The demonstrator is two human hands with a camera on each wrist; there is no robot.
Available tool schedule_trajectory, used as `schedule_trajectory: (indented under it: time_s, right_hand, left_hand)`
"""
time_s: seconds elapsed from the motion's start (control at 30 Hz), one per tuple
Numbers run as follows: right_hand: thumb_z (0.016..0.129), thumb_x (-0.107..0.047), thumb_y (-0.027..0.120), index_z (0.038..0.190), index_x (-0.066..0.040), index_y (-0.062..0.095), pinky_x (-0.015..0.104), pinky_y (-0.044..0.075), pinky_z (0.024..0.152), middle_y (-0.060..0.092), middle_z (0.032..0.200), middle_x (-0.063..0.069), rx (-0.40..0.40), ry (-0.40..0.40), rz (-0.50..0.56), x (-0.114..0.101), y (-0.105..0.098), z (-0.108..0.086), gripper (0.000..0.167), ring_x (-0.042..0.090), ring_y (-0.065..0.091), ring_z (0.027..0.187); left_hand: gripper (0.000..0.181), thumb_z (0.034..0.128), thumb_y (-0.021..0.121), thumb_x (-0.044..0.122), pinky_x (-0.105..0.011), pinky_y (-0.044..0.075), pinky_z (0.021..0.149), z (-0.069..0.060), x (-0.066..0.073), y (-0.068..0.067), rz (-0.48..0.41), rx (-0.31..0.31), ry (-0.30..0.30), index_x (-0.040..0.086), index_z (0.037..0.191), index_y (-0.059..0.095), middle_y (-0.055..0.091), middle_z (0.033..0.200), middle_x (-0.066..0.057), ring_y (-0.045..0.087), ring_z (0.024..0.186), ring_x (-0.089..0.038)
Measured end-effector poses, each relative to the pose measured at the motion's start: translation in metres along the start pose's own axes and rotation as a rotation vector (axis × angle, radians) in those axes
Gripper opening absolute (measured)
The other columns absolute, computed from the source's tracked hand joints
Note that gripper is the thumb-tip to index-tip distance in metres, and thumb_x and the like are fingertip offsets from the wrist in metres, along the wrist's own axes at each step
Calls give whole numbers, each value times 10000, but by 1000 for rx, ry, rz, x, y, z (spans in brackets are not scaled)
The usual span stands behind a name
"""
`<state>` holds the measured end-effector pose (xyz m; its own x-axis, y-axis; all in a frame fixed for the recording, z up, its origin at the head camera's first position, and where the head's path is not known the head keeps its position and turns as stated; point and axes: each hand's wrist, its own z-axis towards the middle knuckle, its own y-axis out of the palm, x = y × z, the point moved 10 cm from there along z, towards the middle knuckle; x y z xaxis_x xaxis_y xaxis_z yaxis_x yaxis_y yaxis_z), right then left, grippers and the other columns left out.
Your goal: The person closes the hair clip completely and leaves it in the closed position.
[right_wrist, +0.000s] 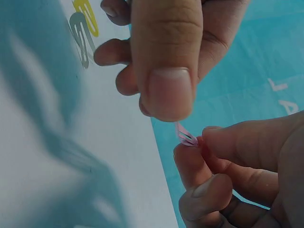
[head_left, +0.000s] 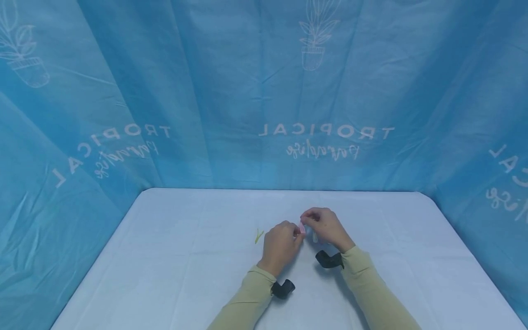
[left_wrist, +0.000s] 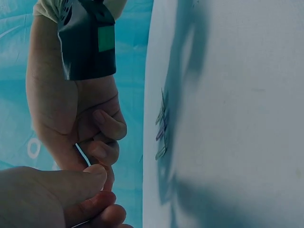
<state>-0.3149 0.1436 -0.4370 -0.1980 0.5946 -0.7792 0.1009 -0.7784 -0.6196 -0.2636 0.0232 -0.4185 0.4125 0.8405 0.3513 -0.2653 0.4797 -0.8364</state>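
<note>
A small pink paper clip (head_left: pixel 302 228) is held off the table between my two hands. My left hand (head_left: pixel 280 243) grips one end of the clip between thumb and fingers. At the clip's other end, my right hand (head_left: pixel 327 227) pinches with thumb and forefinger. Seen from the right wrist, the pink clip (right_wrist: pixel 187 137) shows between the left thumb and the right fingertips, which partly hide it. Several clips (left_wrist: pixel 162 128) lie in a row on the table in the left wrist view; I cannot tell whether they are linked.
Left of my left hand lies a yellow paper clip (head_left: pixel 259 236); a grey clip (right_wrist: pixel 82 40) lies beside it in the right wrist view. A pale clip (head_left: pixel 315 237) lies beside my right hand. A blue curtain (head_left: pixel 231 91) surrounds the white table (head_left: pixel 185 284).
</note>
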Motion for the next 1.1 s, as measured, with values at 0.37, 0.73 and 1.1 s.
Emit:
schedule_trajectory:
  time_s: [0.37, 0.73, 1.1]
  right_hand:
    - [992, -214, 629, 1043, -40, 742, 461, 521, 831, 730, 1021, 81, -29, 10, -51, 7, -2, 1, 214, 268, 666, 964]
    - [999, -233, 616, 1062, -50, 744, 412, 532, 767, 721, 1048, 89, -42, 73, -107, 17, -2, 0, 232, 246, 656, 940]
    - [999, -239, 603, 1098, -18, 728, 329, 514, 643, 706, 1024, 108, -99, 129, -110, 25, 3, -1, 272, 199, 641, 814]
  left_hand:
    - [185, 882, 783, 314, -222, 422, 519, 0, -1, 15, 6, -39, -40, 129, 874, 771, 635, 724, 42, 545, 607, -66]
    - [207, 874, 785, 350, -254, 427, 516, -1, 1, 22, 44, -54, -65, 146, 901, 767, 652, 751, 28, 590, 632, -113]
    - [197, 862, 797, 334, -288, 466, 535, -2, 4, 30, 70, -78, -72, 144, 888, 752, 640, 729, 16, 619, 661, -141]
